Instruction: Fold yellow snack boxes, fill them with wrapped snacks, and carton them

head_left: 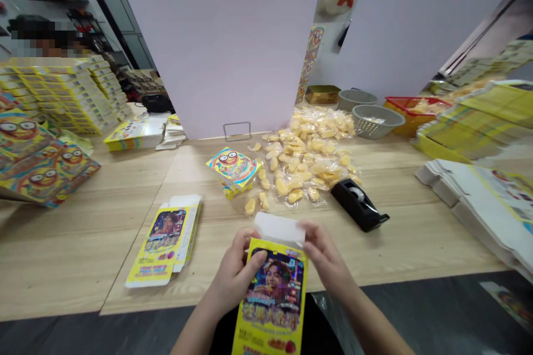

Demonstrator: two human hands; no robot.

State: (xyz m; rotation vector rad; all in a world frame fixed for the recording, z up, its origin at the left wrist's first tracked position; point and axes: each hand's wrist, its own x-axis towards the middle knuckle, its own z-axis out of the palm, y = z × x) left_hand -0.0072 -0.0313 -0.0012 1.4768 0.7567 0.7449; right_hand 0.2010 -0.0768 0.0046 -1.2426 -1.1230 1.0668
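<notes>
A yellow printed carton (272, 299) is held upright before me at the table's front edge, its white top flap (278, 227) raised. My left hand (239, 272) grips the carton's left side, thumb across its front. At the upper right corner, my right hand (325, 258) has its fingers curled at the flap, slightly blurred. Beyond the carton lies a heap of small wrapped yellow pieces (297, 166). Left of the heap sits a small stack of colourful cards (235, 167). Another flat yellow carton (164, 244) lies to the left. The carton's inside is hidden.
A black tape dispenser (358, 204) stands right of the heap. Grey baskets (378, 122) and a red basket (416, 108) are behind it. Flattened cartons (478, 205) are piled at right. Stacked boxes (54, 94) and printed card packs (41, 163) fill the left. A white panel (225, 44) stands behind.
</notes>
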